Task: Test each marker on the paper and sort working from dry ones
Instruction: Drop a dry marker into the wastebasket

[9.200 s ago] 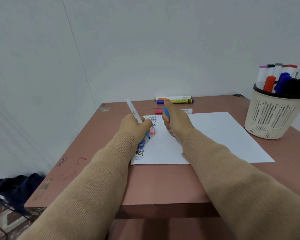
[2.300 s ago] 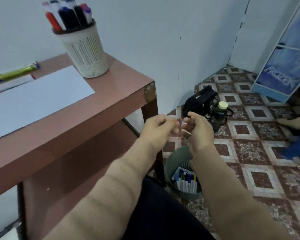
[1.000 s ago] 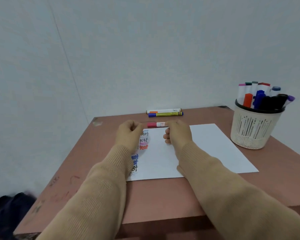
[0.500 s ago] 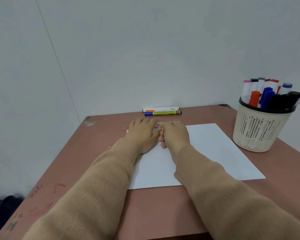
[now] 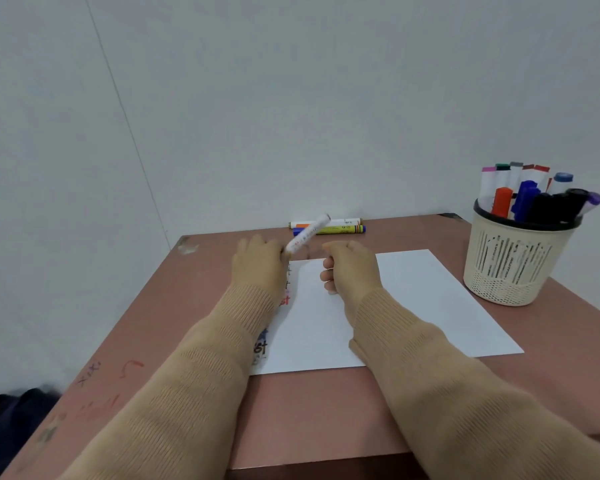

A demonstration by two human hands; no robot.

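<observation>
My left hand (image 5: 258, 263) grips a white marker (image 5: 307, 233) by its lower end, and the barrel slants up to the right above the table. My right hand (image 5: 352, 268) is curled into a fist just right of it, over the top of the white paper (image 5: 413, 306); nothing shows in it. The marker's lower end and any cap are hidden in my left hand. Coloured "test" scribbles (image 5: 262, 346) run down the paper's left edge, partly under my left sleeve.
A cream basket (image 5: 513, 265) full of markers stands at the right of the pink-brown table (image 5: 326, 410). Two markers (image 5: 343, 226) lie side by side against the back wall. Dark cloth (image 5: 11, 410) lies on the floor at the left.
Both hands were pressed together on the marker at the paper's top edge. Now my left hand has raised it at a slant and my right hand has drawn slightly away.
</observation>
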